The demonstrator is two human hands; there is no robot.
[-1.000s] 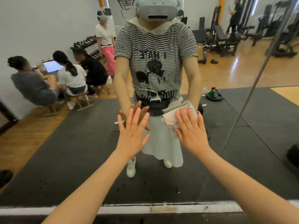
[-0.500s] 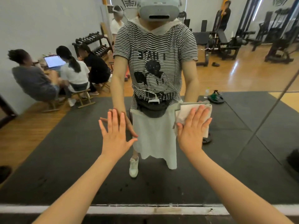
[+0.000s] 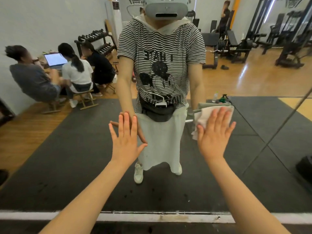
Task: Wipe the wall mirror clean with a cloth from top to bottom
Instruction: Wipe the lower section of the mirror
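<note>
Mirror (image 3: pixel 70 149): R hand (image 3: pixel 213 135) presses cloth (image 3: pixel 202 115), L hand (image 3: pixel 125 139) flat, fingers straight.

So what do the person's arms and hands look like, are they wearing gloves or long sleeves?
No gloves. The left hand and right hand are bare, with no rings, watch or bracelet showing. Both forearms are bare too, right down to the bottom of the picture. In the mirror, the sleeves are short, with black and white stripes.

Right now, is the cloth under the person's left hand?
No, the cloth lies under the right hand; the left hand presses bare glass.
</note>
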